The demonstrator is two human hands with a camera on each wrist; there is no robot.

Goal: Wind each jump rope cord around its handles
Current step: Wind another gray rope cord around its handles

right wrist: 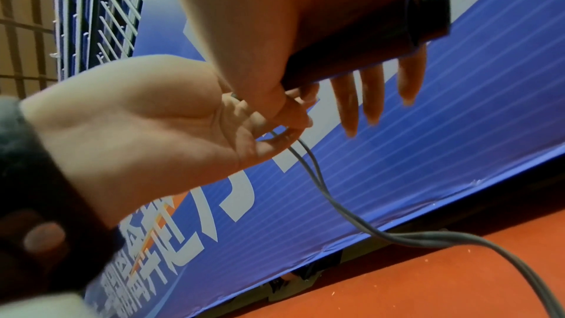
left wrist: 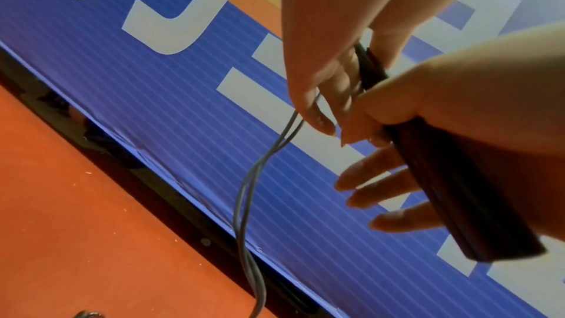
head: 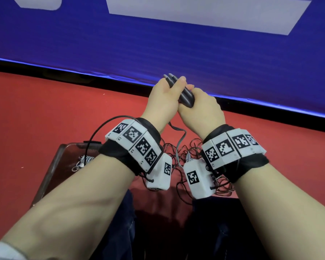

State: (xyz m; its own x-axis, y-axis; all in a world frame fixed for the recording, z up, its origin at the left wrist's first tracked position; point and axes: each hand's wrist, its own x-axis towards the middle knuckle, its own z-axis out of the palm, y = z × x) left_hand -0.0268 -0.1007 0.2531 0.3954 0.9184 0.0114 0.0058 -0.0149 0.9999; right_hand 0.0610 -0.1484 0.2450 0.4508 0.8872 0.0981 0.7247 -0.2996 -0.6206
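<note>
Two dark grey jump rope handles (head: 184, 94) lie side by side, held up between both hands in front of the blue board. My left hand (head: 165, 96) grips them, thumb over the top and the other fingers (right wrist: 370, 96) stretched straight underneath. My right hand (head: 201, 107) meets the handles' lower end, its fingers (right wrist: 290, 125) curled around the grey cord (right wrist: 318, 178) where it leaves the handles. Two strands of that cord (left wrist: 244, 190) hang down together to the red floor. No turns of cord show on the handles (left wrist: 458, 190).
A blue banner with white lettering (head: 158, 44) stands along the red floor (head: 45, 109). A dark tray (head: 51, 166) at the left holds a pale bundled rope (head: 83, 162). Thin reddish cords (head: 195, 147) lie tangled under my wrists. A wire fence (right wrist: 101, 9) rises at the side.
</note>
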